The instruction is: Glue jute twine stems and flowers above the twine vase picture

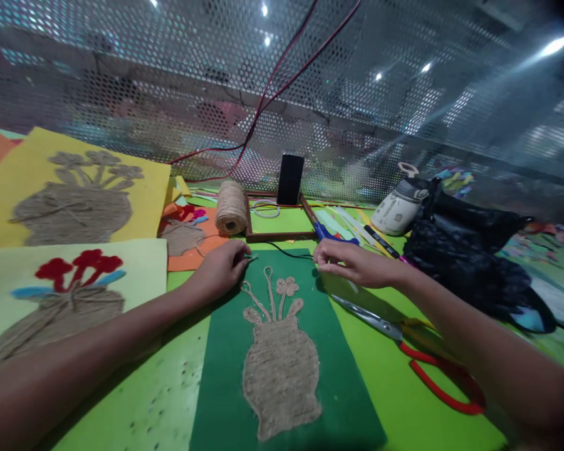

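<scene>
A dark green sheet lies in front of me, bearing a twine vase with stems, leaves and one looped twine flower at the upper right. My left hand is at the sheet's upper left edge, its fingers pinched round a small pale end, perhaps twine. Past the upper right corner, my right hand is closed beside a thin black cord; what its fingers hold is hidden. A twine roll stands behind my left hand.
Red-handled scissors lie under my right forearm. Behind are a brown frame, an upright phone and a blue glue gun. Finished vase pictures on yellow and pale green paper lie left. A bottle and black bag stand right.
</scene>
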Tool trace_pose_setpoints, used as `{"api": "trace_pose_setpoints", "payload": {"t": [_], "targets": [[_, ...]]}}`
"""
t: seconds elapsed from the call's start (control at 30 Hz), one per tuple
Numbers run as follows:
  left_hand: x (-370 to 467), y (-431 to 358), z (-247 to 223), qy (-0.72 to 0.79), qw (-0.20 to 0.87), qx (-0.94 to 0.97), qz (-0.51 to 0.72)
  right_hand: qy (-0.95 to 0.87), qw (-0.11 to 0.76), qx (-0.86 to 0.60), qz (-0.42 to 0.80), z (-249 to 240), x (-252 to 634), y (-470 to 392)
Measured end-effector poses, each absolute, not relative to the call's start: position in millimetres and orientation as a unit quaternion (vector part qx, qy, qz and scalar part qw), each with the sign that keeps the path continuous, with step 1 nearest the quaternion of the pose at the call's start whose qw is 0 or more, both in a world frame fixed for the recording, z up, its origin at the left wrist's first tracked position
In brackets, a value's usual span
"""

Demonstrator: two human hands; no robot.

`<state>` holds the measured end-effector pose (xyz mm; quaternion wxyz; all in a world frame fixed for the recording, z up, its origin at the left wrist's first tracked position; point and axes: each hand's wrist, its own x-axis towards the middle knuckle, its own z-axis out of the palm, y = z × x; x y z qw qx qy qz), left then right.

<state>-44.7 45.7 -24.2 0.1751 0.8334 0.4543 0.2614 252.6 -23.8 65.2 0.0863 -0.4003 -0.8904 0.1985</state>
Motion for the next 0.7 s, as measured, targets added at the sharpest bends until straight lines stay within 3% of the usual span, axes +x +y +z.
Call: {"api": "trace_pose_setpoints", "payload": {"t": [0.27, 0.53, 0.7], "targets": [[-43, 49, -24, 0.448, 0.155, 0.842, 0.258, -0.851, 0.144, -0.465, 0.195, 44, 262, -57], [-40, 48, -25, 0.433, 0.121, 0.857, 0.252, -0.863, 0.147, -0.46, 0.151, 10, 232, -52], [-41, 47, -25, 0.441, 0.116, 0.853, 0.253, -0.861, 0.174, -0.448, 0.167, 23, 233, -64]]}}
